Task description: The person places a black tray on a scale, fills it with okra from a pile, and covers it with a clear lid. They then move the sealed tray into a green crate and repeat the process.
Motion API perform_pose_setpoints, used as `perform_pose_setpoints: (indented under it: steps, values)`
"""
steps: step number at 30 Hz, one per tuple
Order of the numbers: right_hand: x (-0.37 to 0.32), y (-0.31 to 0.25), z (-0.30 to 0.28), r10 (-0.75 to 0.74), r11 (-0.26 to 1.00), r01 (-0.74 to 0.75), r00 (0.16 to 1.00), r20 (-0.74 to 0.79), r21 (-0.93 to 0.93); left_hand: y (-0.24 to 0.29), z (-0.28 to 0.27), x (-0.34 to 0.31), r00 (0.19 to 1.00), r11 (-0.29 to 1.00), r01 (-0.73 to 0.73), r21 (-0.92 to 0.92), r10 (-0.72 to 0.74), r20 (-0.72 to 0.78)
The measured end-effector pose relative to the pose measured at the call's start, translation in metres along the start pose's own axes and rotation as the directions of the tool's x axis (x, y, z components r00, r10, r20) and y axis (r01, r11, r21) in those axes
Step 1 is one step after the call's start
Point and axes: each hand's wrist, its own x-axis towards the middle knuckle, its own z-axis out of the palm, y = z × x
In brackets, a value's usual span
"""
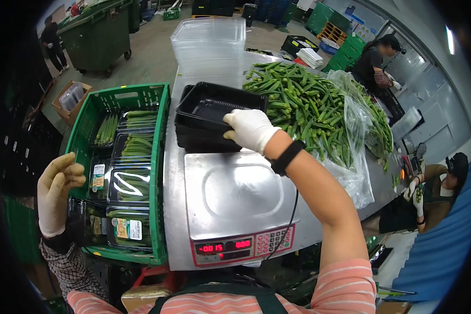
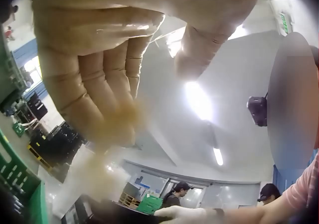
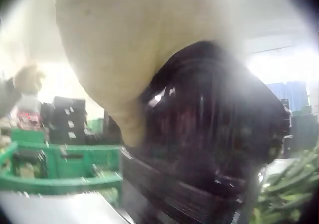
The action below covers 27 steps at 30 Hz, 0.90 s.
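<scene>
My gloved right hand (image 1: pixel 250 128) grips the near right edge of a black plastic tray (image 1: pixel 214 99), which sits tilted over a stack of black trays (image 1: pixel 201 137). In the right wrist view the thumb lies against the dark wall of that tray (image 3: pixel 199 114). The stack stands just behind the metal pan of a digital scale (image 1: pixel 243 204), whose display reads -0.015. My gloved left hand (image 1: pixel 58 193) hangs above the left side of a green crate (image 1: pixel 162 141), its fingers loosely bent and holding nothing. Wrapped packs of okra (image 1: pixel 136 146) fill the crate.
A heap of loose okra (image 1: pixel 303 99) covers the table's right part, with a clear plastic bag (image 1: pixel 358 152) along it. Clear plastic lids (image 1: pixel 209 47) are stacked at the back. Two people work on the right; another person (image 1: pixel 51 42) stands far left near a green bin (image 1: pixel 97 39).
</scene>
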Motion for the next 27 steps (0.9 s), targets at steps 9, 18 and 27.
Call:
perform_pose_setpoints:
  steps: [9,18,27]
  values:
    - [-0.153,-0.033,0.048,-0.428,0.886,0.413,0.903,0.031,0.209,0.069,0.160,-0.098,0.992,0.995,0.094,0.036,-0.096,0.081]
    - [-0.261,0.284,0.101,0.413,0.788,-0.357,0.911,0.000,0.501,0.020,0.385,-0.134,0.533,0.539,0.812,-0.225,-0.528,0.661]
    - [-0.214,0.448,0.164,0.782,0.054,-0.367,0.594,0.189,0.929,-0.002,0.516,-0.114,0.492,0.516,0.845,-0.141,-0.645,0.585]
